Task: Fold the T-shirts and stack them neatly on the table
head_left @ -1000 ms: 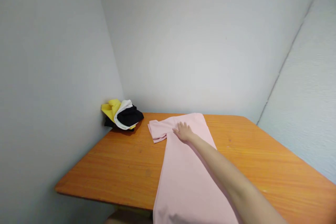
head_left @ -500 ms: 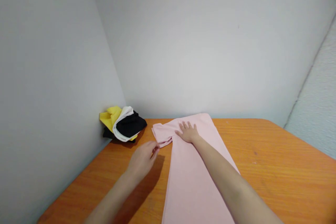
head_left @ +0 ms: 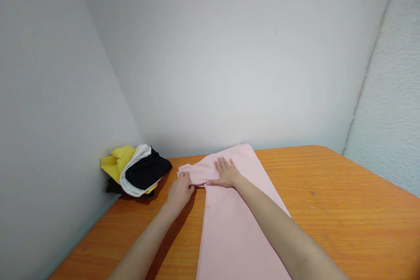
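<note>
A pink T-shirt (head_left: 236,227), folded lengthwise, lies on the wooden table (head_left: 328,210) with its short sleeve pointing left. At the lower edge of that sleeve, my left hand (head_left: 180,191) has its fingers curled and closed on the fabric; the fingertips are partly hidden. My right hand (head_left: 226,173) rests flat with fingers spread on the shirt's upper part, its thumb near where the sleeve meets the body. The shirt's near end runs out of view at the bottom.
At the table's left back corner sits a heap of yellow, white and black cloth (head_left: 136,170), against the left wall. A grey-white wall (head_left: 210,61) rises behind the table. On the right stands a rough pale wall (head_left: 390,109).
My left hand has moved from above the table up to the sleeve and closed on it. My right hand stays on the shirt, its thumb now stretched wider. The view has shifted slightly.
</note>
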The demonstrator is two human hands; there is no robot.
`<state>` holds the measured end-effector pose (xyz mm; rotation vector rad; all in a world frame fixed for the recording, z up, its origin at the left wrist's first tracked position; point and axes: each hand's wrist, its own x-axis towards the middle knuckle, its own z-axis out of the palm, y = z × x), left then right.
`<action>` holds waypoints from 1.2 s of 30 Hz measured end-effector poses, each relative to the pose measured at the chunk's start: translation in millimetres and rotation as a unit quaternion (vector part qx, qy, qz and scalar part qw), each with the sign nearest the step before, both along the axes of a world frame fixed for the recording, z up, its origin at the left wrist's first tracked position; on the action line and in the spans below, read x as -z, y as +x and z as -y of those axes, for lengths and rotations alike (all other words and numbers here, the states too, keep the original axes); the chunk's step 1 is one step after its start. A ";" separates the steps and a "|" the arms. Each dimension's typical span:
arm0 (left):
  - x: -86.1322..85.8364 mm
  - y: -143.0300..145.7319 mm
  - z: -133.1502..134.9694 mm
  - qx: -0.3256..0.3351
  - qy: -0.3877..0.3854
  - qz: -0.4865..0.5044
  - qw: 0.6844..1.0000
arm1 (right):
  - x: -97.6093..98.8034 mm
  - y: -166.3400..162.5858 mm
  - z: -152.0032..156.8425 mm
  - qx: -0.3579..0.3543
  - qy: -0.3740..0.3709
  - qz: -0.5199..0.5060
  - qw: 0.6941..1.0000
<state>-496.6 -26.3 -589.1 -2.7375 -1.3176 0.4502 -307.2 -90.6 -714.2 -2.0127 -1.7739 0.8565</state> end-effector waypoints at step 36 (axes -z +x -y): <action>50.4 82.4 41.8 0.095 -0.196 -0.013 0.976 | -145.0 -167.7 180.4 -0.108 0.201 -0.157 0.961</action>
